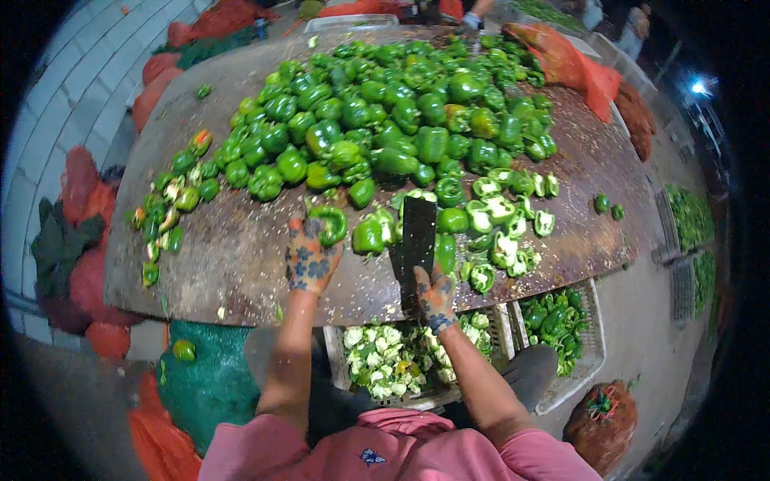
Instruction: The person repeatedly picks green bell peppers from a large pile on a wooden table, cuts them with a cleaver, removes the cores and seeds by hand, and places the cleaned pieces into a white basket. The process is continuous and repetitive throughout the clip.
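Note:
My left hand (311, 252), in a patterned glove, has its fingers closed on a curved green pepper piece (329, 226) above the near part of the board (200, 272). My right hand (434, 297), also gloved, grips a wide dark cleaver (419, 228), its blade pointing away from me among the peppers. A big heap of whole green peppers (377, 112) covers the far part of the board. Cut halves and pieces (501, 220) lie right of the cleaver; a small group of peppers (164, 224) lies at the left.
Crates below hold pale trimmings (385, 361) and green peppers (557, 329). Mesh sacks (88, 289) line the left; a red one (569, 64) lies at the far right corner. A co-worker's hand (472, 20) is across the board; a person (634, 32) stands farther back. Crates (686, 220) stand right.

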### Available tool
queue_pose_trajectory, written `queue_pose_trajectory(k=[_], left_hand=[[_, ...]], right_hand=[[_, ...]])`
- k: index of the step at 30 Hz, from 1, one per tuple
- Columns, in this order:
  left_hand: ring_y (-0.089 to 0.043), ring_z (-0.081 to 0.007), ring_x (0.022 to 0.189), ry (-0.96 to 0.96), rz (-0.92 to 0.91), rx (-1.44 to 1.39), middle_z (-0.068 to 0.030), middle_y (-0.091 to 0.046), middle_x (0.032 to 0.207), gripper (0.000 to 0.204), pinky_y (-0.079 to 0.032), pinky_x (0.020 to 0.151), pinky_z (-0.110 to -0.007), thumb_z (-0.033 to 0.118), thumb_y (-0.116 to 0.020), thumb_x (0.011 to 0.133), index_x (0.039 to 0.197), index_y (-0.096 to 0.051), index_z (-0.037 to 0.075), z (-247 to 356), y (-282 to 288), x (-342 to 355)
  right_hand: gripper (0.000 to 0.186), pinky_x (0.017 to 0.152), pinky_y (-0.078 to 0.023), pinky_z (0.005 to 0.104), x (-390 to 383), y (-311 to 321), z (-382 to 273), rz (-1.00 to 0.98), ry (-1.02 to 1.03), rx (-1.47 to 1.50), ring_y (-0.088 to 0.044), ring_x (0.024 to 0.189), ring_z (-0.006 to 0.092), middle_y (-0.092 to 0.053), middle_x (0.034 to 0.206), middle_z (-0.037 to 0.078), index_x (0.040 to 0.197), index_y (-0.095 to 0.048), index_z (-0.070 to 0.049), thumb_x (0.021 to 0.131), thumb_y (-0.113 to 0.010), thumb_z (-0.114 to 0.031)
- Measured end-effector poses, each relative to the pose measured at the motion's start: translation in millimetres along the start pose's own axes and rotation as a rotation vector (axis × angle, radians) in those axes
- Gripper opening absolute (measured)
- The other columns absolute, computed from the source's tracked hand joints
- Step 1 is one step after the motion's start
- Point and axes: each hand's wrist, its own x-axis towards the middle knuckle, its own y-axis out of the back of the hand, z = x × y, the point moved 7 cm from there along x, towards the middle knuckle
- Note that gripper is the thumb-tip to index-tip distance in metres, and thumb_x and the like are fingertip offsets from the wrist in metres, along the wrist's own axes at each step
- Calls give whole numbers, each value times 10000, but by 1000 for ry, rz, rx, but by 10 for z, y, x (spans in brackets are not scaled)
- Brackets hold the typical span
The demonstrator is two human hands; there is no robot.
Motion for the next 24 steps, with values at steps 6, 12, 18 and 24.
queue_pose_trajectory(k=[6, 12, 18, 24], left_hand=[[-548, -370, 869, 169, -142, -9, -163, -517, 1019, 390, -457, 738, -428, 159, -649, 694, 1035, -494, 53, -425, 81, -657], [-556, -367, 865, 323, 39, -243, -156, -526, 1043, 372, -443, 768, -412, 128, -620, 749, 1068, -449, 43, -624, 12, -850], [-493, -359, 964, 65, 74, 19, -191, -500, 1052, 435, -396, 841, -421, 174, -641, 715, 1085, -468, 27, -487, -308, -746], [-485, -355, 1011, -168, 114, -84, -163, -492, 1117, 460, -394, 868, -437, 262, -595, 769, 1176, -464, 91, 351, -559, 314]], right_hand=[[268, 573, -439, 429, 177, -101, -1204, -255, 87, 18, -589, 670, 366, -583, 703, 221, 923, -545, -28, 861, -509, -286], [293, 569, -465, 417, 63, -760, -1519, -599, 212, -187, -597, 634, 352, -600, 693, 177, 984, -478, 14, 815, -525, -221], [242, 615, -469, 398, -62, -1324, -547, -549, 122, 91, -591, 720, 369, -613, 816, 200, 936, -567, -9, 809, -533, -211], [349, 752, -448, 326, -90, -183, -427, -187, -401, 642, -579, 879, 241, -616, 999, 144, 1113, -518, 18, 865, -535, -227]])
